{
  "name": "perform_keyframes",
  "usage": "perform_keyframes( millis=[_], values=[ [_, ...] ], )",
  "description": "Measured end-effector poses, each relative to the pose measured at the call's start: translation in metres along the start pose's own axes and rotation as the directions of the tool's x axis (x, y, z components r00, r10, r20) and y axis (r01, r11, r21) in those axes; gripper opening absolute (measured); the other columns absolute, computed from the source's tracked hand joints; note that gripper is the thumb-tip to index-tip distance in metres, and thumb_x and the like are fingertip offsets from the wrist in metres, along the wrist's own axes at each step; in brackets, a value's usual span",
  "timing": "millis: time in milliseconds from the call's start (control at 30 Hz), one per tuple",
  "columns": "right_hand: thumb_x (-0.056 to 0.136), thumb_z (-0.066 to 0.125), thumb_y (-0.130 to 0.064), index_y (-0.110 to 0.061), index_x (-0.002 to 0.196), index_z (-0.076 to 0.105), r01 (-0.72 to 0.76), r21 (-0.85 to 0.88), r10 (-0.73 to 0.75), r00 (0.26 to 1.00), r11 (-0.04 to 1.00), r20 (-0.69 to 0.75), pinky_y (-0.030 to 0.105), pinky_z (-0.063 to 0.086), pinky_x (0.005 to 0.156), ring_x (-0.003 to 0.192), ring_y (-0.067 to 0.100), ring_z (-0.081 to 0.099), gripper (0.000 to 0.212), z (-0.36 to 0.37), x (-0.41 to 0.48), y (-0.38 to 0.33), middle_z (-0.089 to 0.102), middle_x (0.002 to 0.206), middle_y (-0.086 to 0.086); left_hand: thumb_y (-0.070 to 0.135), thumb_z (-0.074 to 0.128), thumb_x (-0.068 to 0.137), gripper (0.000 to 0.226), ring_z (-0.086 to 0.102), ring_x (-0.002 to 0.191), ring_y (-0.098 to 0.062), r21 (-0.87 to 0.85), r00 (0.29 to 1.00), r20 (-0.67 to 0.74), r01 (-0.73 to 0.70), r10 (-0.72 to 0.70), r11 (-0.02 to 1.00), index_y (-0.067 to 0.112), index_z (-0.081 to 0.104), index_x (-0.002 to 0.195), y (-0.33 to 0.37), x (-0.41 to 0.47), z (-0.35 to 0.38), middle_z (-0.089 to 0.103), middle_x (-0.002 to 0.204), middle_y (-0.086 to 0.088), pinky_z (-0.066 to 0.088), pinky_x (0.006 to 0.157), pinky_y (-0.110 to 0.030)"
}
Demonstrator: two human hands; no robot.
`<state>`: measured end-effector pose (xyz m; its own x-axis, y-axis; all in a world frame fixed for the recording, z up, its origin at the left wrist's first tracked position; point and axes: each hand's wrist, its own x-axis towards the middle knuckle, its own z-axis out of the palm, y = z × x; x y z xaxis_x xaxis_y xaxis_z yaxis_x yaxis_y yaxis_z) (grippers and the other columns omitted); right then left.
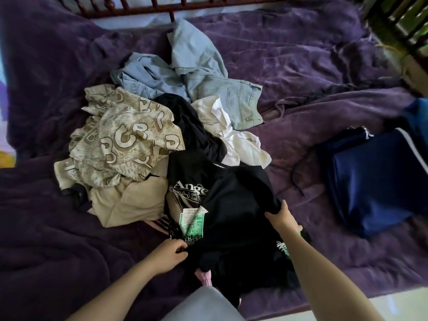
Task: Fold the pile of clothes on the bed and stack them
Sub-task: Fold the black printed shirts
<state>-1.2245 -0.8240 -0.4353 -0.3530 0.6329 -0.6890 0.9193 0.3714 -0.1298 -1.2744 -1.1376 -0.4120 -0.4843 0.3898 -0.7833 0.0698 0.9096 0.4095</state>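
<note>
Risk: snagging. Left grip (172,252) pinches the black printed T-shirt (231,216) hem at 7 o'clock on the bed (324,66). Right grip (283,220) clutches its fabric at 4 o'clock. Lifting may drag the pink garment (205,276) underneath, or disturb the pile (129,140) at 10 o'clock.

The left forearm (120,290) and right forearm (324,274) are bare; a pale grey garment (203,304) is worn.

On the bed (301,66), the pile of clothes (148,140) lies at your twelve o'clock, jeans (199,72) behind it; the folded stack (370,181) at your two o'clock.
</note>
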Motion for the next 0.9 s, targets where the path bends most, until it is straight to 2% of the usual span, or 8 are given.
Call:
perform_keyframes(
  millis=[100,167,300,400,500,600,700,900],
  values=[
    [0.086,0.043,-0.063,-0.019,0.144,0.028,-0.007,0.034,0.007,1.0,0.999,0.004,0.047,0.019,0.109,0.129,0.031,0.043,0.075,-0.008,-0.01,0.003,0.049,0.138,0.009,0.022,0.052,0.093,0.013,0.054,0.095,-0.008,-0.015,1.0,-0.019,-0.016,0.015,1.0,0.021,0.065,0.097,0.001,-0.007,-0.002,0.058,0.087,0.011,0.037,0.074,-0.011],
    [0.083,0.048,-0.065,-0.014,0.134,0.043,0.022,0.054,-0.024,0.999,0.998,0.042,0.045,0.027,0.107,0.123,0.031,0.048,0.072,-0.012,-0.014,0.008,0.055,0.13,0.009,0.022,0.051,0.093,0.024,0.05,0.078,-0.005,-0.002,0.998,-0.049,-0.028,0.028,1.0,0.028,0.052,0.069,0.001,-0.012,-0.008,0.052,0.07,0.013,0.033,0.061,-0.008],
    [0.083,0.068,-0.021,-0.003,0.086,0.065,0.237,0.236,-0.244,0.97,0.942,0.0,0.032,0.043,0.072,0.079,0.021,0.057,0.018,-0.026,-0.032,0.006,0.06,0.077,0.008,0.024,0.053,0.092,0.032,0.047,0.066,-0.004,-0.026,0.996,-0.08,-0.05,0.047,0.998,0.026,0.047,0.06,-0.005,-0.024,-0.018,0.051,0.065,0.009,0.033,0.059,-0.016],
    [0.082,0.065,-0.015,-0.005,0.071,0.065,0.368,0.258,-0.311,0.921,0.894,-0.235,0.034,0.041,0.071,0.069,0.02,0.054,0.014,-0.054,-0.064,-0.013,0.054,0.06,0.001,0.024,0.052,0.093,0.034,0.043,0.058,0.0,-0.028,0.99,-0.107,-0.095,0.092,0.995,0.024,0.046,0.059,-0.008,-0.04,-0.029,0.047,0.062,0.009,0.031,0.057,-0.016],
    [0.081,0.063,0.0,0.007,0.082,0.067,0.582,0.417,-0.437,0.808,0.698,-0.396,0.028,0.046,0.066,0.072,0.02,0.055,0.008,-0.094,-0.116,-0.042,0.058,0.074,0.007,0.024,0.053,0.092,0.026,0.042,0.063,0.0,-0.048,0.976,-0.146,-0.169,0.16,0.984,0.024,0.046,0.067,-0.011,-0.059,-0.046,0.049,0.069,0.01,0.034,0.06,-0.014],
    [0.083,0.058,0.008,-0.011,0.077,0.067,0.701,0.536,-0.553,0.708,0.471,-0.44,0.015,0.048,0.055,0.06,0.012,0.059,0.022,-0.137,-0.186,-0.076,0.064,0.065,-0.002,0.025,0.05,0.094,0.006,0.049,0.089,-0.007,-0.13,0.944,-0.245,-0.256,0.219,0.958,0.028,0.053,0.098,-0.002,-0.087,-0.081,0.054,0.098,0.006,0.037,0.077,-0.018],
    [0.082,0.051,0.015,-0.014,0.072,0.066,0.788,0.552,-0.663,0.57,0.273,-0.486,0.018,0.048,0.054,0.054,0.009,0.058,0.035,-0.171,-0.253,-0.108,0.063,0.059,-0.004,0.024,0.049,0.096,0.04,0.05,0.115,-0.012,-0.093,0.809,-0.485,-0.425,0.332,0.901,0.019,0.042,0.135,0.022,-0.118,-0.132,0.051,0.129,0.001,0.039,0.094,-0.022],
    [0.08,0.037,0.024,-0.02,0.05,0.065,0.799,0.601,-0.846,0.333,0.018,-0.417,0.022,0.052,0.057,0.059,0.014,0.065,0.06,-0.201,-0.363,-0.156,0.071,0.069,0.002,0.023,0.062,0.089,0.065,0.03,0.135,-0.012,-0.049,0.521,-0.641,-0.761,0.563,0.647,0.024,0.027,0.144,0.088,-0.201,-0.209,0.032,0.146,0.004,0.029,0.105,-0.027]
  ],
)
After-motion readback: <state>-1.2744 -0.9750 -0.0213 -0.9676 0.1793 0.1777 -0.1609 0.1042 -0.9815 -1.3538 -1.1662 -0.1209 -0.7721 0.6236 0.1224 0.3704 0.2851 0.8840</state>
